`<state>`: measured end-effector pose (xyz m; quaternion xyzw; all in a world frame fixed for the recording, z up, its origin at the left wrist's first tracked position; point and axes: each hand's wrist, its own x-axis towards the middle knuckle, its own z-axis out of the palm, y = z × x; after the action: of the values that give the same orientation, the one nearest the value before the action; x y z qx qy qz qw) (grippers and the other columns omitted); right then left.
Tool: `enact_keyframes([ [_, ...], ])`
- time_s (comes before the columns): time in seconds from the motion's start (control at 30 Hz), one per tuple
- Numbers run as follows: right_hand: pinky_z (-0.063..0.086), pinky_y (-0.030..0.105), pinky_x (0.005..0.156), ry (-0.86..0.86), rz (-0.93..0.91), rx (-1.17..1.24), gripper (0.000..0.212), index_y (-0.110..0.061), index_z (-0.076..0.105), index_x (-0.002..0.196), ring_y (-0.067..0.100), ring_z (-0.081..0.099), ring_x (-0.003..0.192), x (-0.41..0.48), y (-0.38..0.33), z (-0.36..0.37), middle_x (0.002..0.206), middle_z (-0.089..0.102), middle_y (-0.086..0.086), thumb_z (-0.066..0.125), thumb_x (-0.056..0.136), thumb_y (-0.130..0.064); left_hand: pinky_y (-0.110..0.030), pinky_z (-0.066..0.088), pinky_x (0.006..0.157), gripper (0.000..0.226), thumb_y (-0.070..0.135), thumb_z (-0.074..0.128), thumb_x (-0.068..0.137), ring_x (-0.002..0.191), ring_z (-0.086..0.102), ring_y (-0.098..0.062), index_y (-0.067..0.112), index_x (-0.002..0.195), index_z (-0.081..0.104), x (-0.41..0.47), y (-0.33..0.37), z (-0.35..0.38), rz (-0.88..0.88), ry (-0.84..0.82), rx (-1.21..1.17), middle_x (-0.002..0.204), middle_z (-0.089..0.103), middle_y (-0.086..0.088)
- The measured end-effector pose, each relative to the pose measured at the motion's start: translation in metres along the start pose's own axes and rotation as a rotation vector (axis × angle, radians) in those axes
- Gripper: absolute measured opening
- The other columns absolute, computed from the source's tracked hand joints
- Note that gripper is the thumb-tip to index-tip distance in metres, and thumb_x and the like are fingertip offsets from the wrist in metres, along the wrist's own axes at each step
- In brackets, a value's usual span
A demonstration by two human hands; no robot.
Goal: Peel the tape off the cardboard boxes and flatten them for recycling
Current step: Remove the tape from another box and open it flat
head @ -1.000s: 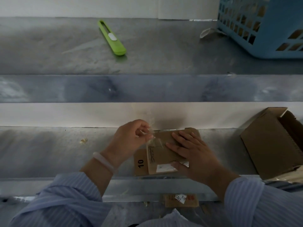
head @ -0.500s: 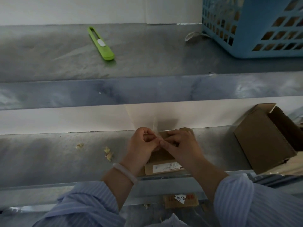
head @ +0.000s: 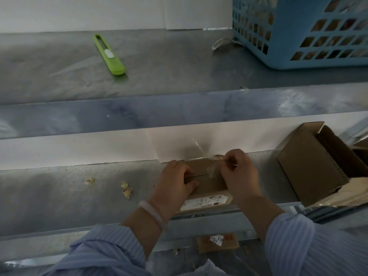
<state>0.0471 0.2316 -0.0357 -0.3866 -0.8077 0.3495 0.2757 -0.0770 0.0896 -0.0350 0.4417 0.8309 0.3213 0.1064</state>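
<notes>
A small brown cardboard box [head: 207, 186] with a white label lies on the lower metal shelf in front of me. My left hand [head: 175, 186] grips its left end, fingers curled over the top seam. My right hand [head: 238, 172] pinches a strip of clear tape [head: 212, 170] that is partly lifted off the box's top. A second, larger cardboard box [head: 310, 166] lies on its side at the right with its flaps open.
A green utility knife [head: 109, 55] lies on the upper shelf, and a blue plastic basket [head: 294, 32] stands at its far right. Crumpled tape scraps [head: 126, 189] lie left of the box. A labelled cardboard piece [head: 217, 241] lies below the shelf edge.
The tape passed from my left hand to my right, which has pulled it rightward across the box top. My left hand dropped onto the box's left end. The view shifted left.
</notes>
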Motion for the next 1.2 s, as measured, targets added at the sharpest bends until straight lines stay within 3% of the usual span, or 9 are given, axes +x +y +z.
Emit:
enact_keyframes([
  [0.1,0.039,0.019,0.066,-0.036,-0.234,-0.193,0.023,-0.024,0.055,0.073,0.015,0.056,0.079,0.001,0.002,-0.015,0.081,0.057,-0.008,0.07,0.077,-0.006,-0.014,0.038,0.082,0.026,0.033,0.07,0.082,0.092,0.049,-0.008,0.023,0.106,0.067,-0.001,0.0,0.003,0.082,-0.02,0.074,0.1,0.05,0.008],
  [0.2,0.045,0.029,0.073,-0.152,-0.49,-0.429,0.01,-0.021,0.067,0.072,0.018,0.057,0.083,-0.004,0.0,-0.019,0.085,0.066,-0.006,0.075,0.078,-0.023,-0.023,0.038,0.094,0.031,0.027,0.068,0.084,0.101,0.053,-0.017,0.022,0.114,0.068,-0.002,0.003,0.006,0.182,-0.004,0.148,0.109,0.057,0.0],
  [0.47,0.041,0.035,0.1,-0.295,-0.168,-0.344,0.04,-0.032,0.059,0.125,0.016,0.049,0.114,-0.001,0.0,-0.013,0.121,0.058,-0.005,0.061,0.086,-0.039,-0.042,0.048,0.089,0.028,0.028,0.065,0.08,0.103,0.058,-0.024,0.025,0.108,0.071,-0.004,-0.003,0.016,0.242,0.117,0.271,0.113,0.064,0.004],
  [0.6,0.043,0.034,0.085,-0.28,-0.207,-0.464,0.028,-0.024,0.059,0.111,0.02,0.054,0.101,0.0,-0.004,-0.012,0.103,0.063,-0.001,0.057,0.088,-0.04,-0.04,0.046,0.092,0.029,0.028,0.07,0.081,0.107,0.057,-0.023,0.025,0.11,0.071,-0.005,-0.003,0.018,0.195,0.101,0.279,0.116,0.064,0.006],
  [0.67,0.044,0.033,0.074,-0.244,-0.196,-0.413,0.01,-0.023,0.054,0.093,0.019,0.057,0.086,-0.002,-0.002,-0.014,0.089,0.062,-0.003,0.058,0.089,-0.033,-0.041,0.046,0.093,0.03,0.029,0.069,0.082,0.108,0.055,-0.022,0.027,0.112,0.07,-0.005,-0.003,0.016,0.187,0.092,0.27,0.118,0.063,0.008],
  [0.77,0.046,0.031,0.061,-0.161,-0.058,-0.276,0.015,-0.021,0.049,0.076,0.016,0.053,0.07,0.002,0.006,-0.029,0.076,0.054,-0.006,0.06,0.086,-0.022,-0.042,0.044,0.094,0.031,0.032,0.066,0.084,0.11,0.053,-0.019,0.032,0.115,0.068,-0.005,-0.002,0.012,0.172,0.071,0.253,0.121,0.06,0.013],
  [0.97,0.049,0.033,0.062,-0.03,-0.544,-0.416,0.012,-0.011,0.066,0.066,0.023,0.055,0.073,0.004,0.004,-0.043,0.074,0.061,0.002,0.069,0.068,0.001,-0.044,0.046,0.091,0.031,0.03,0.067,0.083,0.109,0.054,-0.021,0.032,0.114,0.069,-0.006,0.002,0.014,0.168,0.074,0.275,0.119,0.061,0.012],
  [1.07,0.051,0.035,0.068,-0.097,-0.681,-0.496,0.02,-0.019,0.074,0.083,0.023,0.058,0.075,0.004,-0.004,-0.036,0.08,0.068,-0.003,0.058,0.074,-0.011,-0.044,0.047,0.089,0.031,0.028,0.071,0.081,0.107,0.055,-0.023,0.03,0.112,0.07,-0.006,0.0,0.016,0.174,0.089,0.293,0.117,0.062,0.009],
  [1.2,0.043,0.03,0.094,-0.356,-0.504,-0.467,0.036,-0.032,0.063,0.12,0.016,0.055,0.106,0.007,-0.005,-0.021,0.118,0.065,-0.009,0.054,0.088,-0.018,-0.046,0.049,0.088,0.03,0.027,0.072,0.08,0.105,0.058,-0.026,0.028,0.11,0.071,-0.005,-0.003,0.018,0.186,0.088,0.293,0.116,0.064,0.005],
])
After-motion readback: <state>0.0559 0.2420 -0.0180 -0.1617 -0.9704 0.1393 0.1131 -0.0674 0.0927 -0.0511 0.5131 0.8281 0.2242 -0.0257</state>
